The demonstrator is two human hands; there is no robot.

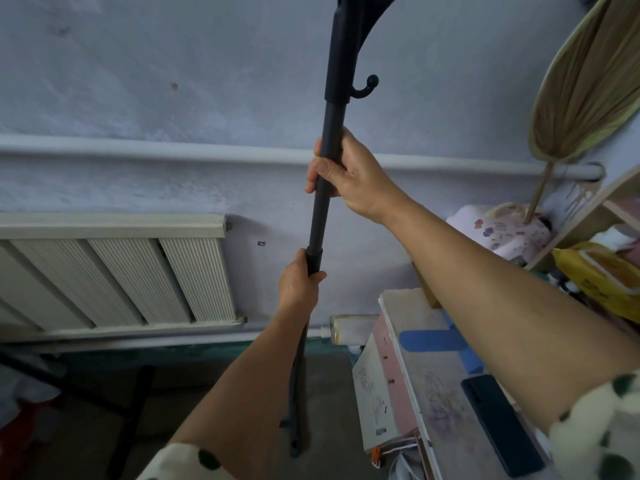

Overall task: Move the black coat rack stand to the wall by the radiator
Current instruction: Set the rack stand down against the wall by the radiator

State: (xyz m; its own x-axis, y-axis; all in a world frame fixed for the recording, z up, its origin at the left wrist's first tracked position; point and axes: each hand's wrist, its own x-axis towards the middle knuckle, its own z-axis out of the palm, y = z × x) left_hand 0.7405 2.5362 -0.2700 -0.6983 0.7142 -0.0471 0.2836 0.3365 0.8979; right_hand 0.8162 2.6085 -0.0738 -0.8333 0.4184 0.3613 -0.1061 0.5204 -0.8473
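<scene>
Stand [319, 220]: black pole held upright before the wall [138, 81]; its foot is blurred and partly hidden behind the left forearm, so floor contact cannot be told.
Right hand [346, 174]: wrapped round the upper pole, below the hook [367, 85].
Left hand [298, 289]: clenched round the pole at the lower joint, nearer the base.
Radiator [114, 278]: mounted low on the wall, left of the pole and near it.
Axis: nearly vertical, top leaning right (the wide lens may exaggerate this).
Next move: only a short shift towards the wall is judged to be needed; the base would be steered chiefly by the left hand.
</scene>
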